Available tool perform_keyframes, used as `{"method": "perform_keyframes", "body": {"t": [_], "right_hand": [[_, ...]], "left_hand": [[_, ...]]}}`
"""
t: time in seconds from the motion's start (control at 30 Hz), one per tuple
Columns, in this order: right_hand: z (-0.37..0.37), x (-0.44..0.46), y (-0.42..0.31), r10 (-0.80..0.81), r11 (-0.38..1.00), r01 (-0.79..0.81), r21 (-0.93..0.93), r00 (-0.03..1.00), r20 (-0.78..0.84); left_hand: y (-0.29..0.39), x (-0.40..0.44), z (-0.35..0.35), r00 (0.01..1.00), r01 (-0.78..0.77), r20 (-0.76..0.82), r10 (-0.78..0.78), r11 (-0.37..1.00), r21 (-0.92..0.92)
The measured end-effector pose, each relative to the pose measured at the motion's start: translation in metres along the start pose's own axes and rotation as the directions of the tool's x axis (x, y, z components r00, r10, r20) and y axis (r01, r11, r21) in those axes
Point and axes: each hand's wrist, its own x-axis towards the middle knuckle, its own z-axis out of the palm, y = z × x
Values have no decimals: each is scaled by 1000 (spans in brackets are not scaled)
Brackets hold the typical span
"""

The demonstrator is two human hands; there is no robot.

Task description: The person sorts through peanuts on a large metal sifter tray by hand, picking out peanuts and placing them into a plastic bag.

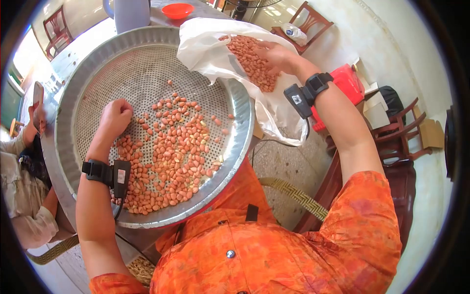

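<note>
A round metal sieve tray (93, 88) with a perforated bottom holds many reddish-brown peanuts (178, 147), mostly in its lower right part. Over the tray's left half is my left hand (116, 116), fingers curled in; whatever they hold, if anything, is hidden. A white plastic bag (208, 49) overlaps the tray's upper right rim, its mouth spread wide around a heap of peanuts (247, 56). My right hand (276, 56) reaches into the bag, fingers apart and resting on that heap.
A red bowl (177, 11) and a grey-blue jug (131, 14) stand beyond the tray. At the left edge sits another person (24, 196), one hand holding a phone (37, 93). Wooden chairs (311, 24) and a red bag (345, 83) are at the right.
</note>
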Motion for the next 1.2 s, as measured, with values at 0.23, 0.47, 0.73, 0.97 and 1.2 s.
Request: {"method": "perform_keyframes", "body": {"t": [0.23, 0.47, 0.73, 0.97, 1.2], "right_hand": [[22, -60, -15, -473, 880, 467, 84, 877, 86], [106, -113, -19, -577, 806, 591, 43, 766, 284], [163, -60, 11, -469, 844, 417, 337, 879, 88], [155, -66, 14, -412, 824, 284, 491, 894, 173], [136, -36, 35, -447, 621, 3, 783, 823, 352]], "left_hand": [[-7, 4, 0, 999, -42, 19, 42, 999, -2], [6, -1, -8, 996, 72, 56, -71, 997, -28], [26, -6, -57, 944, 195, 302, -132, 963, -187], [43, -151, -158, 990, 34, 140, -17, 992, -120], [-43, -389, -162, 768, 626, 35, -640, 737, -255]]}}
